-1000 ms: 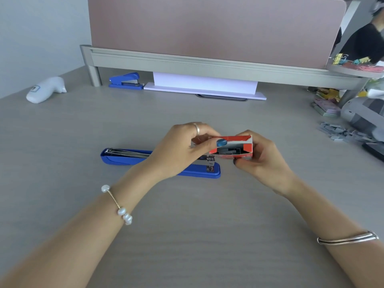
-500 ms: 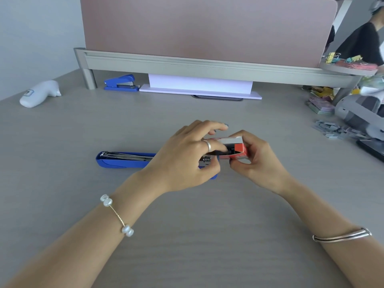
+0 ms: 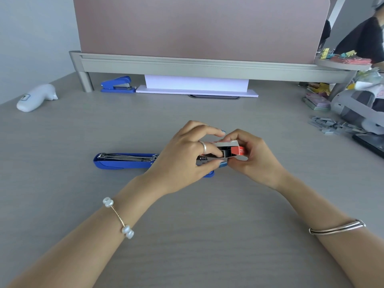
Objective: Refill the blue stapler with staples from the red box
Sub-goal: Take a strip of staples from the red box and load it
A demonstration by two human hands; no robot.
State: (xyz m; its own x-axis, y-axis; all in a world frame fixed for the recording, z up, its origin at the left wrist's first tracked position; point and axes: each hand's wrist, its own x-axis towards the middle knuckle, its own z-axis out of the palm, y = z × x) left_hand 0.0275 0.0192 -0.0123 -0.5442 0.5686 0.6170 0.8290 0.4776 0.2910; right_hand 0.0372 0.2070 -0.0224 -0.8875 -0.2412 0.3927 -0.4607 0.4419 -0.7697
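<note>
The blue stapler [image 3: 124, 162] lies folded open flat on the grey desk, its metal staple channel facing up, and its right end is hidden under my left hand. My right hand [image 3: 252, 157] holds the small red box [image 3: 236, 150] just above that end, with the box's open end turned left. My left hand [image 3: 185, 161] has its thumb and forefinger at the box's opening, pinching at the grey staples inside. Whether the staples have left the box is hidden by my fingers.
A second, smaller blue stapler [image 3: 118, 85] sits at the back under the partition rail, beside a white paper stack [image 3: 196, 86]. A white device [image 3: 35, 97] lies far left. Loose staple strips [image 3: 330, 125] and a grey machine [image 3: 357, 107] crowd the right side.
My left hand moved from the box's front face to its open end and pinched into it. My right hand tilted the box so the opening faces left.
</note>
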